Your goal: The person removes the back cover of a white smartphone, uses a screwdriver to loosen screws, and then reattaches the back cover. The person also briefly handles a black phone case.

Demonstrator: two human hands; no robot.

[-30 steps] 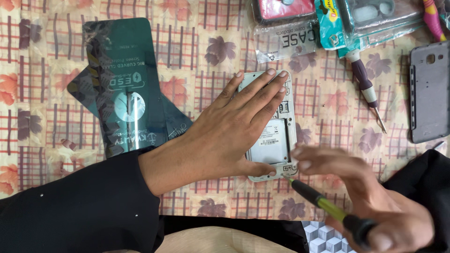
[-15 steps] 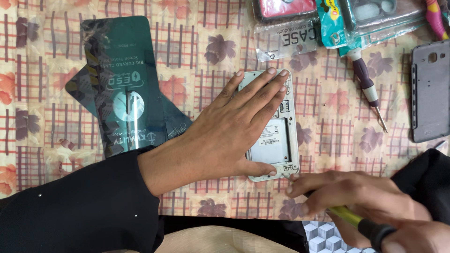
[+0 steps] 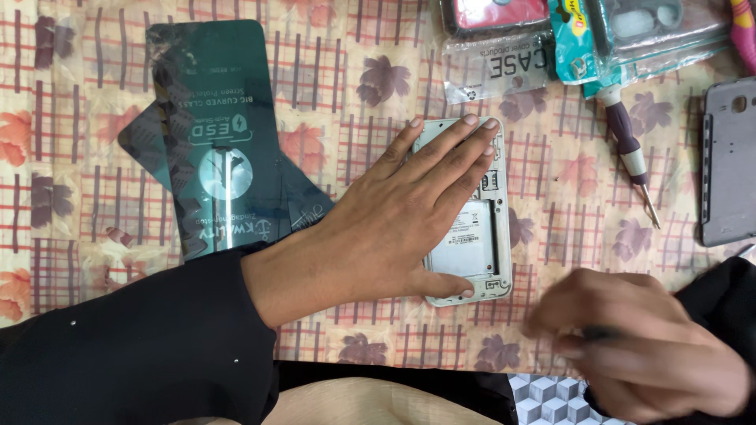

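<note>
My left hand (image 3: 402, 216) lies flat, fingers together, on an opened phone (image 3: 476, 244) whose back cover is off; the white inner frame and a label show to the right of the fingers. Blurred by motion, my right hand (image 3: 630, 338) is low at the right, just off the phone's lower right corner, closed around a dark thin tool handle (image 3: 602, 334). Most of that tool is hidden inside the fist.
Dark green screen-protector packets (image 3: 220, 134) lie at the left on the patterned cloth (image 3: 79, 212). A purple-handled screwdriver (image 3: 626, 145) and a grey phone back cover (image 3: 732, 161) sit at the right. Packaged phone cases (image 3: 504, 39) line the top edge.
My right hand has pulled down and right, away from the phone's lower edge, and the yellow-and-black screwdriver shaft seen earlier is now hidden in the blurred fist. My left hand has stayed put.
</note>
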